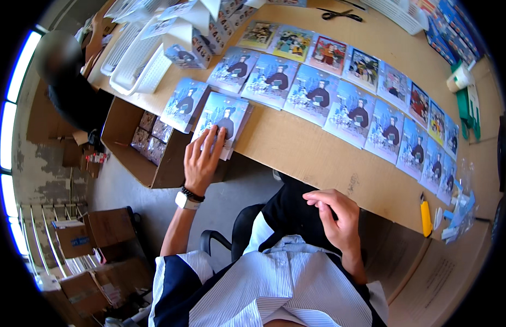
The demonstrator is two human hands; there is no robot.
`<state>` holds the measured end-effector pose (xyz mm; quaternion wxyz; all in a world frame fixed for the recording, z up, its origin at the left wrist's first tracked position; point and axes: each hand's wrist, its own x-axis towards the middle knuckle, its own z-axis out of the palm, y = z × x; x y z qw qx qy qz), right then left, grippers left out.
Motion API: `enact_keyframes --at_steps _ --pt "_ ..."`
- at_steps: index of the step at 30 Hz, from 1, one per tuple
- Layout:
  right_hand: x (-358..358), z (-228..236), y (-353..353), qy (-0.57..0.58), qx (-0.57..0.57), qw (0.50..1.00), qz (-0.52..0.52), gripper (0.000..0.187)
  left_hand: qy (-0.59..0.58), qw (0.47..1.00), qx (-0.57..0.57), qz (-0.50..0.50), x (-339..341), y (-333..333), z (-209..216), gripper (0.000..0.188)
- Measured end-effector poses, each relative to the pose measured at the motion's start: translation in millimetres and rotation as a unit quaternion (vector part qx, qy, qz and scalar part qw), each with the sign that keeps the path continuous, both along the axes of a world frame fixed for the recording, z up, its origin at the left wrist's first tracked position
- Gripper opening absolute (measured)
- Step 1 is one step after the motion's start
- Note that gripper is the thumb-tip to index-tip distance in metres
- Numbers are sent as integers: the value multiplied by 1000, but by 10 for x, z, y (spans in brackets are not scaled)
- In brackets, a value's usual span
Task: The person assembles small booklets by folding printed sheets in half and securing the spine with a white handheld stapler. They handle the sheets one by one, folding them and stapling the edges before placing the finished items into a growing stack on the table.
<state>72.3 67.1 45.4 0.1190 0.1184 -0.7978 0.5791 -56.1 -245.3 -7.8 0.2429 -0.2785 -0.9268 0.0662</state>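
My left hand (204, 158) lies with its fingers outstretched on a small stack of light-blue picture cards (224, 113) at the table's near left edge. The top card shows a figure in dark clothing. Beside it, to the left, another light-blue card pile (183, 103) juts over the edge. My right hand (339, 215) hovers above my lap, off the table, fingers loosely bent and thumb apart, with nothing visible in it. A curved row of matching blue cards (313, 94) runs to the right, and behind it lies a row of differently coloured picture cards (328, 53).
White plastic baskets (138, 71) and folded printed boxes (190, 46) stand at the back left. Scissors (343, 14) lie far back. A yellow utility knife (425, 215) rests at the right edge. An open carton (134, 158) with packets stands below left. Another person (73, 103) is beyond.
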Motion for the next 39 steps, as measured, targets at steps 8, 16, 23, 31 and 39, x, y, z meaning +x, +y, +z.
enact_keyframes --at_steps 8,16,23,31,39 --pt "43 -109 -35 7 0 1000 -14 18 -45 989 129 -53 -15 -328 323 46" --pt "-241 -232 51 -33 21 999 34 99 -319 819 414 -239 625 399 328 29" --pt "-93 -383 407 19 -109 989 -96 46 -477 662 479 -322 398 1230 106 40" --pt "-60 -455 437 2 -69 990 -127 62 -430 636 579 -273 442 1600 -208 63" --pt "3 -531 433 -109 -125 973 -161 61 -489 634 583 -136 529 1705 47 56"
